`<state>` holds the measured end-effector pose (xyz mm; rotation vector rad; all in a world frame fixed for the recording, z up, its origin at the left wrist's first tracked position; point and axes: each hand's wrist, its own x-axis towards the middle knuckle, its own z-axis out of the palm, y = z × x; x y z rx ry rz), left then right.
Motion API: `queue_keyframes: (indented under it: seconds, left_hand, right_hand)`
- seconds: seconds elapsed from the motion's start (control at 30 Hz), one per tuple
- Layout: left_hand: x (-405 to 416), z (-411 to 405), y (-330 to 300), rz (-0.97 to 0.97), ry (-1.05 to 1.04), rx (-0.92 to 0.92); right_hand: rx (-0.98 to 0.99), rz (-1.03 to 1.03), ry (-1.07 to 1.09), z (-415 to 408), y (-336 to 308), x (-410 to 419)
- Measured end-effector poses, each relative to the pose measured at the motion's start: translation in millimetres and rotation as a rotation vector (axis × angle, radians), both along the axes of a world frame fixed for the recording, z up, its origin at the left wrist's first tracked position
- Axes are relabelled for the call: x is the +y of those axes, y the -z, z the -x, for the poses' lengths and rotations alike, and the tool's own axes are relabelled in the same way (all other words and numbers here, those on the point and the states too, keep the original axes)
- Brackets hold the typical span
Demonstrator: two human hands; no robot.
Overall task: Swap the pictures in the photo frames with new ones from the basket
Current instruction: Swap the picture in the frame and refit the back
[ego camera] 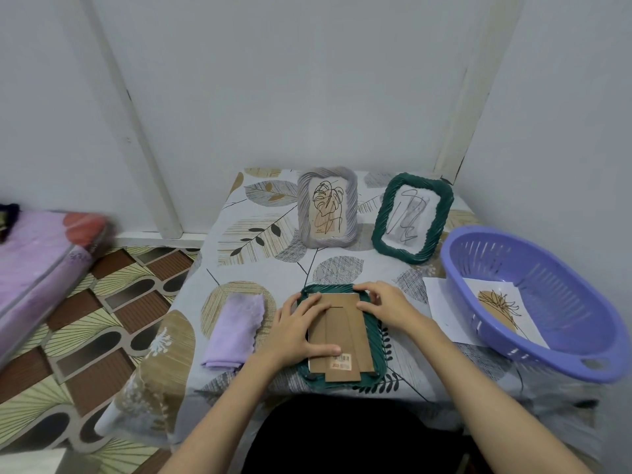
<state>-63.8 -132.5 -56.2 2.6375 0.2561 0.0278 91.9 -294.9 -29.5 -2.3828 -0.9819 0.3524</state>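
Observation:
A green frame (374,336) lies face down at the table's near edge, its brown cardboard backing (343,331) up. My left hand (299,328) presses flat on the backing's left side. My right hand (383,304) rests fingertips on the backing's upper right corner. Behind stand a grey frame (327,206) with a leaf drawing and a second green frame (412,218) with a scribble drawing. A purple basket (533,302) at right holds a picture (502,311) of a brown shape with line art.
A folded lilac cloth (236,328) lies left of the face-down frame. A white sheet (444,309) sits partly under the basket. The table (260,241) has a leaf-pattern cover. A pink mattress (37,261) lies on the patterned floor at left.

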Motion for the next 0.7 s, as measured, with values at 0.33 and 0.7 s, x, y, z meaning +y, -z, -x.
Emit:
queue_keyframes:
  seconds: [0.33, 0.7]
  left_hand:
    - [0, 1, -1, 0.001, 0.003, 0.014]
    - [-2, 2, -2, -0.003, -0.008, 0.011]
  right_hand:
    - [-0.149, 0.057, 0.090, 5, 8, -6]
    - [-0.199, 0.134, 0.168, 30, 12, -7]
